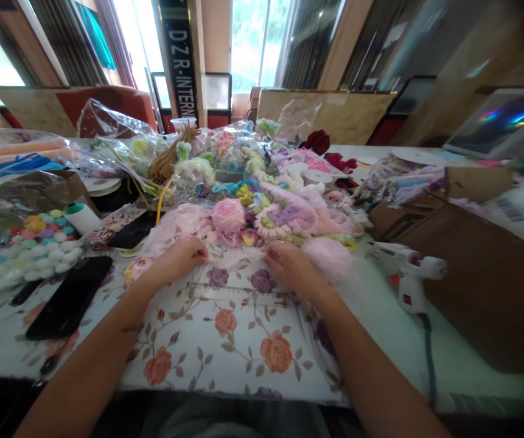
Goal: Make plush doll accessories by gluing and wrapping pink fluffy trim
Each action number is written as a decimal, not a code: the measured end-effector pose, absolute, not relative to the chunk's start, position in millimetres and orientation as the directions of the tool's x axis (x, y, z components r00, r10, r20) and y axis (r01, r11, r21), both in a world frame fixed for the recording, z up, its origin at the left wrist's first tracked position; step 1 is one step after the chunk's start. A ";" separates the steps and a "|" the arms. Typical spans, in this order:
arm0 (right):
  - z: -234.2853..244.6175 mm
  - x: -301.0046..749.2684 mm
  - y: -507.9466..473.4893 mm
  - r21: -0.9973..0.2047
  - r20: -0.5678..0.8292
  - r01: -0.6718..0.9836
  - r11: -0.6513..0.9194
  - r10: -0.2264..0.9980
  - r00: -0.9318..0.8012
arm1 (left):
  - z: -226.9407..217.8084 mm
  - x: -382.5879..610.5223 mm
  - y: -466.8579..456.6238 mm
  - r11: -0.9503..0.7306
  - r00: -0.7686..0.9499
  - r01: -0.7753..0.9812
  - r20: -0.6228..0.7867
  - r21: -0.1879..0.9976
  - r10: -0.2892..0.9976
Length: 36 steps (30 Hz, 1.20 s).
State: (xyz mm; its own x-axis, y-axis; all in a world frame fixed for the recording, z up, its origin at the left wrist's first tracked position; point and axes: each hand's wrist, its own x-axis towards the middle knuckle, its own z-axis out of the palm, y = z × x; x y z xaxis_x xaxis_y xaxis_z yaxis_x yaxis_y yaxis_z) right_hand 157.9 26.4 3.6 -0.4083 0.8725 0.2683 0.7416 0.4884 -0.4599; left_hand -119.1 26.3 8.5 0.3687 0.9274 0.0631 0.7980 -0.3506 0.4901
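Observation:
Between my two hands a thin, sheer whitish-pink strip of fabric (237,258) spans just above the flowered tablecloth (188,340). My left hand (184,258) pinches its left end with curled fingers. The other end is in the closed fingers of my right hand (286,264). A clear ruler (238,294) lies flat on the cloth, nearer to me than the strip. Just beyond the hands sit a pink yarn ball (227,215) and a pile of pastel fluffy trimmings. A pink fluffy puff (328,255) rests to the right of my right hand.
A white glue gun (410,274) with a cord stands at the right, beside a cardboard box (485,286). On the left lie a black phone (70,298), pompoms (47,249) and a thread spool (81,218). Plastic-wrapped bundles and dark red flowers (317,142) crowd the back.

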 end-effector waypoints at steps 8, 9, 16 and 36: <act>49.7 196.4 10.4 -0.810 0.170 0.472 0.348 0.910 -0.378 | 28.9 -133.9 12.7 -0.240 0.568 0.613 -0.209 0.753 0.796; 50.8 199.7 10.2 -0.779 0.166 0.515 0.358 0.909 -0.381 | 29.0 -132.9 11.6 -0.258 0.595 0.629 -0.241 0.733 0.766; 25.1 190.8 19.3 -0.503 0.096 0.738 0.450 0.878 -0.469 | 20.1 -123.1 14.2 -0.291 0.482 0.741 -0.178 0.606 0.858; 36.0 157.9 -1.3 -0.431 0.047 0.689 0.583 0.777 -0.628 | 31.6 -115.1 -0.5 -0.549 0.626 0.633 0.057 0.546 0.778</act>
